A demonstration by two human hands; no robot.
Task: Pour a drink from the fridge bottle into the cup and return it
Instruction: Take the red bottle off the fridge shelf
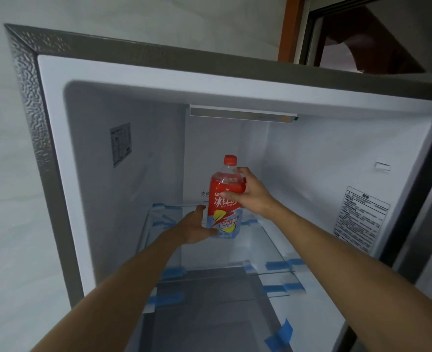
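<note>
Head view: both hands hold the red-capped plastic ice tea bottle [224,199] inside the white fridge [324,158].
The right hand [248,191] wraps its top part and the left hand [197,227] cups its bottom, by the glass shelf [260,246]. It looks full and heavy, maybe slippery.

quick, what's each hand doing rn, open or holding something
left hand: holds the bottle near its base, thumb and fingers round it.
right hand: grips the same bottle higher up, just below the cap.
</note>
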